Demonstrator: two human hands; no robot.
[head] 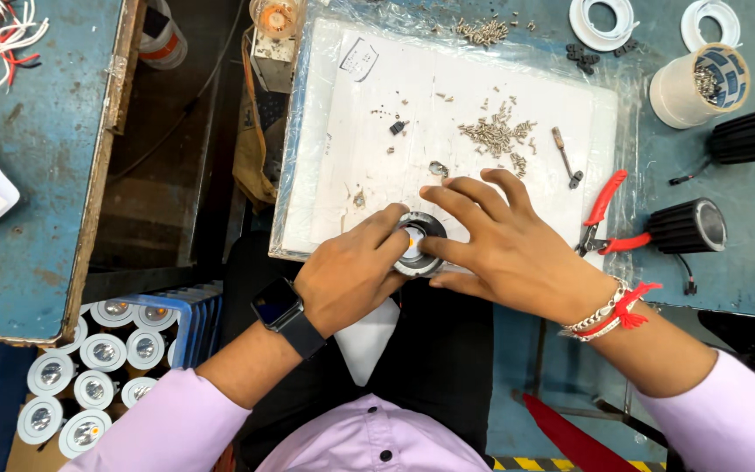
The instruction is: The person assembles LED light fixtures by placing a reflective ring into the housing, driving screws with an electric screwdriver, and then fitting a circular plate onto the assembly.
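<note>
Crate (pixel 187 319): blue, at lower left below the worktop edge, beside rows of white round lamps (pixel 102 351) with their lenses up.
Left hand (pixel 353 273): fingers curled, gripping the left side of the lamp ring; a black watch (pixel 278 304) sits on the wrist.
Lamp ring (pixel 419 241): round, dark rim with a pale centre, at the near edge of the white board, clasped between both hands.
Board (pixel 447 96): white sheet under clear plastic wrap, lying on the blue worktop (pixel 744 262).
Right hand (pixel 500 240): thumb and forefinger pinch the ring's right side, the other fingers spread flat on the board; silver and red bands (pixel 615 310) circle the wrist.
Screws (pixel 497 135): loose heap on the board just beyond the right hand's fingertips; a second heap lies at the board's far edge.
Screwdriver (pixel 564 156): small, on the board right of the screws.
Pliers (pixel 606 218): red-handled, at the board's right edge.
Black lamps (pixel 690 225): two finned bodies on the worktop at far right, the nearer one touching the pliers' handle.
Cup (pixel 696 86): white, holding small metal parts, at upper right.
</note>
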